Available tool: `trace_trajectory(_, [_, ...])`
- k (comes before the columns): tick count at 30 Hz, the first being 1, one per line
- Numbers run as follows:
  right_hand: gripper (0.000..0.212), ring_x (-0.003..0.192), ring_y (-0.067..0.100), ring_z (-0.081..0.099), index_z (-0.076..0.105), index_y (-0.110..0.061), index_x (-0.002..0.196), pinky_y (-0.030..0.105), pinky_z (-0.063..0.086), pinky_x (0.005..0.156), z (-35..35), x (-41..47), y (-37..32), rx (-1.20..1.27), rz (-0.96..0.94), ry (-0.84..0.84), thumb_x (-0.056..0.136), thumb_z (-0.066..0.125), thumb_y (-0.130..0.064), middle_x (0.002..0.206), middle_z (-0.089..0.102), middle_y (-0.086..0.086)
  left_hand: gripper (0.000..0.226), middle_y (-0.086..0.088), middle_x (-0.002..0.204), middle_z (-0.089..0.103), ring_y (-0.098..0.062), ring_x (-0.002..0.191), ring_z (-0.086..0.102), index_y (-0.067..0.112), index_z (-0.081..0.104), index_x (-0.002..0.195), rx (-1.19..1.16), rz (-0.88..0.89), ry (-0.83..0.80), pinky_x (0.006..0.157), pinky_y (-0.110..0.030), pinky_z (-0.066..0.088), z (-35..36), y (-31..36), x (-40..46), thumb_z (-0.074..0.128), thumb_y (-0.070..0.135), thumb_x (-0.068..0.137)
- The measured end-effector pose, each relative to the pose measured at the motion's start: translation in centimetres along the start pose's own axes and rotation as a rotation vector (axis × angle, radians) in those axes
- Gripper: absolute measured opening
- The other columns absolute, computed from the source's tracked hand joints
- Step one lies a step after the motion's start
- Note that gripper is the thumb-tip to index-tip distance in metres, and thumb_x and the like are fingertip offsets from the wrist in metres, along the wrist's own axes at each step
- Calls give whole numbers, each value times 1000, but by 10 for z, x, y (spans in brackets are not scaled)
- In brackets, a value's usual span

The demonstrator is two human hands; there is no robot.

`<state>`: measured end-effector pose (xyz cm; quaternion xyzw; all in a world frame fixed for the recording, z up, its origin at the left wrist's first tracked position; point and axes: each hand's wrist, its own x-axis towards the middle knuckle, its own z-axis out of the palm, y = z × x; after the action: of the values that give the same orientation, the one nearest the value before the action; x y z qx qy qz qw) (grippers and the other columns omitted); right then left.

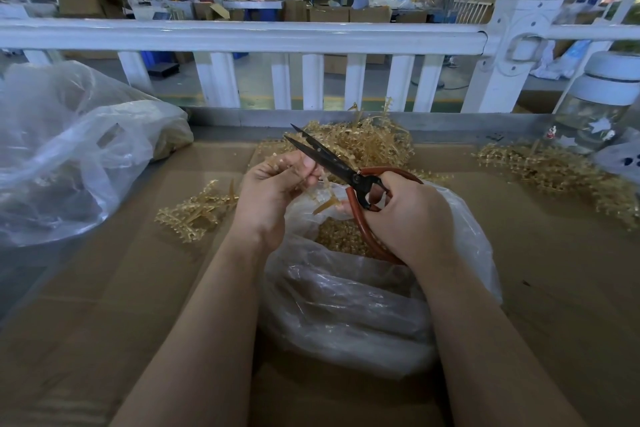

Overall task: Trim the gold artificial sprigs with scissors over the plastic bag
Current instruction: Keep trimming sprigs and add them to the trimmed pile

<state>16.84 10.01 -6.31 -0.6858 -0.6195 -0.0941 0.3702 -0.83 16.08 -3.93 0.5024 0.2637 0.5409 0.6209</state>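
The left hand (pixel 277 184) pinched a gold sprig (pixel 325 198) above the open plastic bag (pixel 460 218) while the right hand (pixel 405 215) gripped the scissors (pixel 332 163), blades slightly parted just beside those fingers, so a hasty snip risked nicking them or flinging trimmings onto the cardboard (pixel 138 288).

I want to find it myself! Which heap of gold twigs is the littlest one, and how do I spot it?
Start at the big crumpled plastic bag on the left side of the cardboard-covered table. Just right of it, beside the left hand, lies the small loose heap of gold sprigs. It lies flat and thin, while the other heaps behind the scissors and by the glass jar are thicker.
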Motion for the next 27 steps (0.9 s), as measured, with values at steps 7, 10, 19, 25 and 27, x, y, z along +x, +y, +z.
trace_trajectory(7, [69, 75, 1, 62, 70, -32, 99, 26, 55, 68, 1, 1, 2, 108, 97, -154, 68, 55, -92, 82, 70, -16, 28, -1, 68, 64, -12, 65, 57, 17, 66, 67, 30, -26, -6, 64, -20, 51, 2, 2, 0, 61, 3, 91])
trace_trajectory(10, [64, 77, 1, 64, 71, -35, 106, 25, 56, 71, 0, 1, -2, 138, 104, -214, 71, 58, -86, 84, 71, -17, 32, -2, 68, 65, -12, 64, 57, 17, 66, 65, 31, -50, 54, 61, -19, 51, 2, 2, 1, 61, 1, 92])
trace_trajectory(19, [31, 56, 3, 56, 56, -40, 77, 17, 42, 51, -10, -2, -11, 34, 47, -194, 87, 64, -68, 61, 58, -17, 27, 2, 64, 67, -9, 61, 61, 16, 69, 74, -20, -119, 213, 64, -22, 51, -2, -1, 4, 57, 6, 97])
trace_trajectory(25, [36, 59, 9, 64, 68, -26, 77, 35, 57, 60, -4, -1, -10, 215, 168, -217, 88, 67, -61, 64, 68, -7, 10, 3, 70, 71, -7, 62, 64, 11, 68, 88, -57, -178, 257, 59, -18, 50, -6, -1, 7, 62, 12, 95])
trace_trajectory(27, [32, 62, 16, 66, 72, -20, 82, 41, 57, 61, -2, 0, -9, 342, 231, -184, 89, 71, -51, 66, 70, -2, 8, -1, 73, 73, -10, 66, 66, 4, 69, 94, 52, -150, 141, 64, -20, 54, -2, -1, 5, 63, 10, 94])
